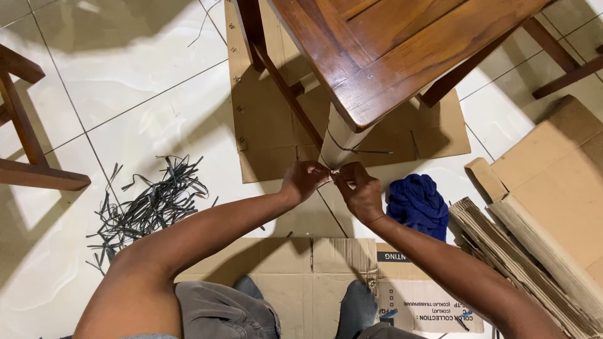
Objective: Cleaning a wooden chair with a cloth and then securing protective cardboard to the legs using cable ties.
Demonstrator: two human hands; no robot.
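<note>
A dark brown wooden chair [389,56] stands in front of me on flattened cardboard. Its near leg [342,135] is wrapped in pale paper. A thin dark strap [358,150] runs around that wrapped leg. My left hand [304,179] and my right hand [358,188] meet at the foot of the leg, fingertips pinched together on the strap's ends. Both forearms reach forward from the bottom of the view.
A heap of dark plastic strap pieces [151,204] lies on the white tiles at left. A blue cloth [418,204] sits right of my hands. Corrugated cardboard rolls and sheets [534,226] lie at right. Flattened cardboard [314,270] covers my lap; another wooden frame [25,125] stands far left.
</note>
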